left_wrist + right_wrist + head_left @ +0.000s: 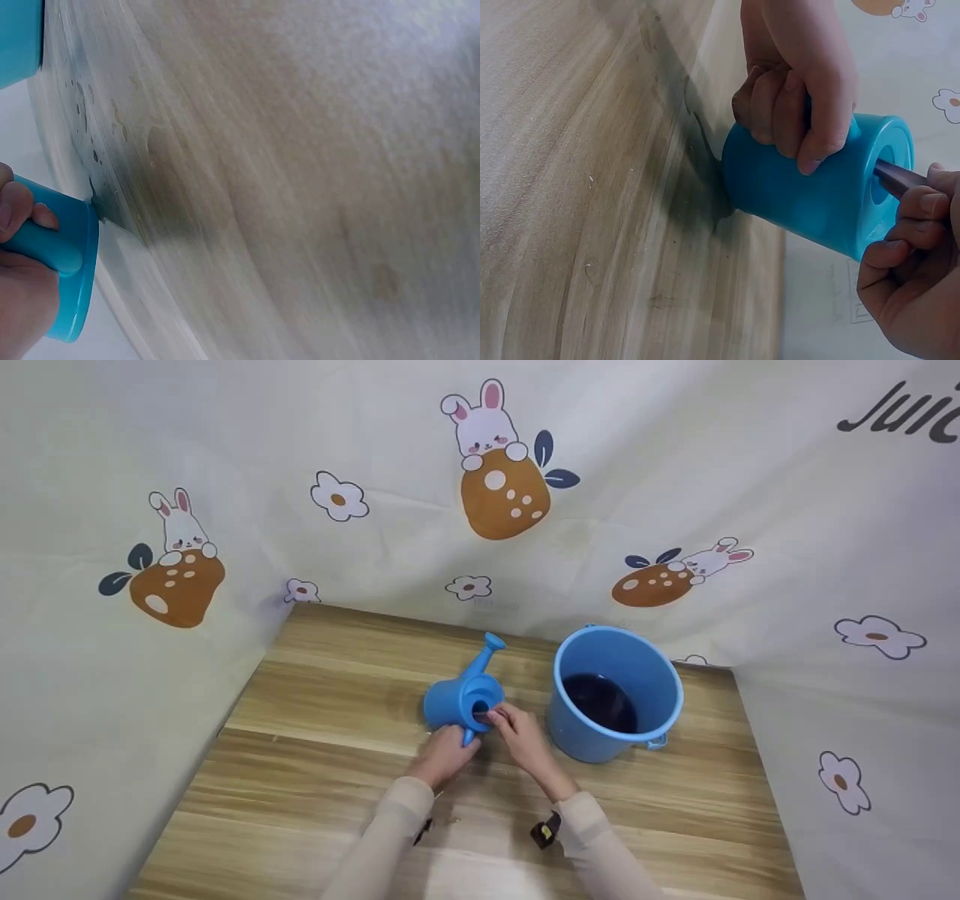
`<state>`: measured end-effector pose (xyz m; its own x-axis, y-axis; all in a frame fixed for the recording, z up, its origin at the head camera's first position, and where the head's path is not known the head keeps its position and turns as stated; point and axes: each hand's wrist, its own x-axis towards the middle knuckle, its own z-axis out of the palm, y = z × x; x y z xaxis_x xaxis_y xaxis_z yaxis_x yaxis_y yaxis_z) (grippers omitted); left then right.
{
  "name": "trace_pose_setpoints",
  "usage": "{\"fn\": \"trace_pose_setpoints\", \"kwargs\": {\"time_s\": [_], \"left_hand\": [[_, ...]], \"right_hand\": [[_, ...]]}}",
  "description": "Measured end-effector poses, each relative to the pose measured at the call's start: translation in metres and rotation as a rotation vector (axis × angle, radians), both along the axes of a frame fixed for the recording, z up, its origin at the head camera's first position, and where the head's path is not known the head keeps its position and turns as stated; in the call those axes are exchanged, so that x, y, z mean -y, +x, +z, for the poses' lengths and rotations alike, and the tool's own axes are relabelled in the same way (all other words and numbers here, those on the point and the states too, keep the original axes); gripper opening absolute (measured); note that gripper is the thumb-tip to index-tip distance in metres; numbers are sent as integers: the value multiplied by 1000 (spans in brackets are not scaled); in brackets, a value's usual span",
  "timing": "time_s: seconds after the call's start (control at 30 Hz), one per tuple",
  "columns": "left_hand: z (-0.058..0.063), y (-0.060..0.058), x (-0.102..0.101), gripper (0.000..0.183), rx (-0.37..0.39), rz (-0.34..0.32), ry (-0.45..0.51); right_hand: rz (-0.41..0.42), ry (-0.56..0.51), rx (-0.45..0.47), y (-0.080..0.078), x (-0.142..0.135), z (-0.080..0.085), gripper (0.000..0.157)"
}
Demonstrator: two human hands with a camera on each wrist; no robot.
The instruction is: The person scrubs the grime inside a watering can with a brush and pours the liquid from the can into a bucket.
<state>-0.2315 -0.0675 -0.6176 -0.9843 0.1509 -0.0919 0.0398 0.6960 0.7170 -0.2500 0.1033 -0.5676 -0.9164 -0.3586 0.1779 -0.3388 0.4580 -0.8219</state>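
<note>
A blue watering can point(448, 703) stands on the wooden table, its spout pointing away toward the back wall. My left hand point(442, 754) grips its handle, fingers curled round it, as the right wrist view also shows. At the can's top opening, my right hand point(521, 735) pinches a slim, dark brownish piece point(900, 178) between thumb and fingers. The far end of that piece goes into the opening and is hidden inside; I cannot tell what it is. To the right of the can is a larger blue bucket point(585, 739) with dark liquid point(600, 701) inside.
Wet patches and drops point(96, 156) lie on the wooden table point(322, 780) near the can. Pale sheets printed with rabbits and flowers point(340, 496) hang along the back and both sides. The bucket stands close to my right hand.
</note>
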Motion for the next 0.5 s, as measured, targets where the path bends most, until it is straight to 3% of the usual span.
{"fn": "trace_pose_setpoints", "kwargs": {"time_s": [0.2,0.5], "left_hand": [[1,0,0,37,13,-2,14],[0,0,0,37,4,1,-11]], "right_hand": [[26,31,-24,-1,-1,0,24],[24,8,34,4,-6,10,25]]}}
